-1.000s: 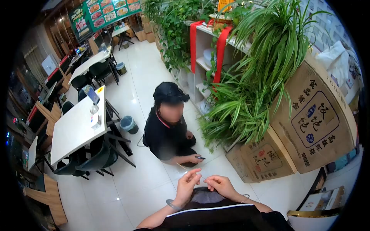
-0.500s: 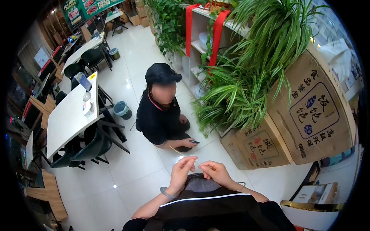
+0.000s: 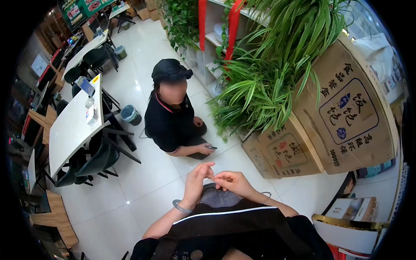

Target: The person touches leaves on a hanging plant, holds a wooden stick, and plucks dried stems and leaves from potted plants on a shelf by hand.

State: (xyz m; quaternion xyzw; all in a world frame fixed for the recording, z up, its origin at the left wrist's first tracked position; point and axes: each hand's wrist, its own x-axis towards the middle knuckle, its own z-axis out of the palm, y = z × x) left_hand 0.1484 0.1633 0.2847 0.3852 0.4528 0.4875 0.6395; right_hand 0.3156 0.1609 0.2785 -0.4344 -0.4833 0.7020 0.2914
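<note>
In the head view, clock directions run from where the hands meet, with twelve at the top. The left hand (image 3: 196, 182) and right hand (image 3: 234, 183) come together at their fingertips, above the grey cloth (image 3: 220, 199) and the dark apron (image 3: 242, 216). Both are narrow: the left's fingers lie close together and reach toward one o'clock, while the right's thumb and forefinger are drawn into a pinch pointing toward ten. Anything held would lie right at that meeting place, about equally near both hands; the fingers hide it, so neither its presence nor its long axis can be told. A grey bangle (image 3: 181, 206) circles the left wrist and a thin bracelet (image 3: 266, 198) the right.

Just beyond the fingertips, near twelve, a crouching person's hand (image 3: 202, 149) holds a small dark device (image 3: 211, 147), apart from both hands and nearer the left one. That person (image 3: 170, 123) is low at eleven. Farther off, a waste bin (image 3: 131, 115) stands on the tiled floor (image 3: 149, 186) at ten, with the white tabletop (image 3: 71, 132) beyond it, also toward ten. The spider plant (image 3: 260, 93) spreads at one, and the large cardboard box (image 3: 346, 151) stands at two.
</note>
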